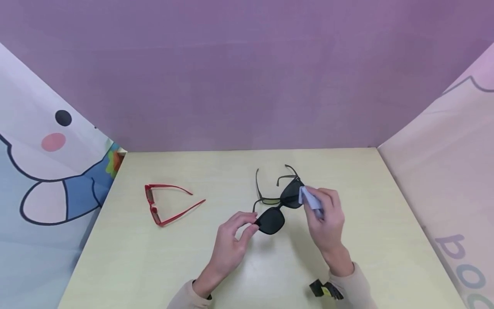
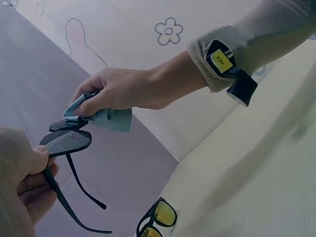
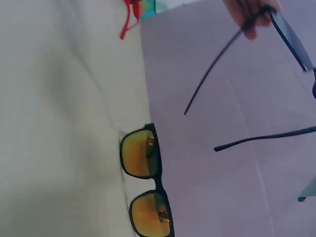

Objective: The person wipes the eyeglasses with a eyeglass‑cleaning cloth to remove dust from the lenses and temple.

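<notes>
A pair of black sunglasses (image 1: pixel 271 221) is held up off the table, its dark lenses facing the head camera. My left hand (image 1: pixel 230 244) pinches it between thumb and fingers at one end of the frame, by the hinge. At the other end, my right hand (image 1: pixel 327 216) grips a folded light-blue cloth (image 1: pixel 310 201) around the outer lens. In the left wrist view the cloth (image 2: pixel 118 119) hangs below the right hand's fingers (image 2: pixel 89 104). Both temples of the sunglasses are unfolded; one temple (image 3: pixel 212 69) shows clearly in the right wrist view.
Behind the held pair, black-framed glasses with yellow lenses (image 3: pixel 140 153) stand on the table (image 1: pixel 127 266). Red glasses (image 1: pixel 155 214) lie at the left with their temples spread. A purple backdrop (image 1: pixel 247 86) rises at the far edge, and printed cloth walls (image 1: pixel 444 171) flank the table.
</notes>
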`<state>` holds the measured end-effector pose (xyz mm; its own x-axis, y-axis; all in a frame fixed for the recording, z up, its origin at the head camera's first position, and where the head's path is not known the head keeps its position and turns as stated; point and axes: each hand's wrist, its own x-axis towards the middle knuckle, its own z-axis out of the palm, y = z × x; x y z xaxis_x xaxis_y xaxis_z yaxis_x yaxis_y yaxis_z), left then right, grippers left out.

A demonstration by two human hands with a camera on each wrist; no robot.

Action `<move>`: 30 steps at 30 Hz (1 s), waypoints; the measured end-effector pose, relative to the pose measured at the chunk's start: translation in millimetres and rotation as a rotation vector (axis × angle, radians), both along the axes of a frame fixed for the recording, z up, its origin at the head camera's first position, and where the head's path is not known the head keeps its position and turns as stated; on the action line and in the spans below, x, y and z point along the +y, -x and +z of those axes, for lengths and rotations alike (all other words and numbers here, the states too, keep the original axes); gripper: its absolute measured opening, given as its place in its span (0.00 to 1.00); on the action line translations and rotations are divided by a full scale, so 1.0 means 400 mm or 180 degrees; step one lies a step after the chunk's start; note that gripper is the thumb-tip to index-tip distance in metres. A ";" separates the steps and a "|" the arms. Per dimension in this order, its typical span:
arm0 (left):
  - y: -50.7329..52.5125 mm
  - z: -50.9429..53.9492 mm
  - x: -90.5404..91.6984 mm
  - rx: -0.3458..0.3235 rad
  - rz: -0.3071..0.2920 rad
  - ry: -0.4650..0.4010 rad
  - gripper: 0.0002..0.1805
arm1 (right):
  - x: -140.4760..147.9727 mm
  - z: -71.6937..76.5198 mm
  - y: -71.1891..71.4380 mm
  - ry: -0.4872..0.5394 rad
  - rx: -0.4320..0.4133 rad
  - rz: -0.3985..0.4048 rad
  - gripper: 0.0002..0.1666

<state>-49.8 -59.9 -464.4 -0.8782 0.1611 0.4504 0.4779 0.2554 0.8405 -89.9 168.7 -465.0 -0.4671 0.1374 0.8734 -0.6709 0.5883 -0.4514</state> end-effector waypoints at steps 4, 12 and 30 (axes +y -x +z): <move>0.000 0.001 0.002 -0.0008 -0.0001 0.0005 0.05 | -0.010 -0.009 -0.016 -0.0251 0.0013 0.0087 0.14; 0.003 0.002 0.003 -0.0068 -0.0007 -0.0007 0.04 | -0.009 -0.008 -0.014 -0.0294 0.0069 0.0099 0.16; 0.031 -0.003 -0.001 0.1162 0.0364 0.0909 0.03 | -0.039 -0.028 -0.050 -0.0099 -0.0260 0.0496 0.19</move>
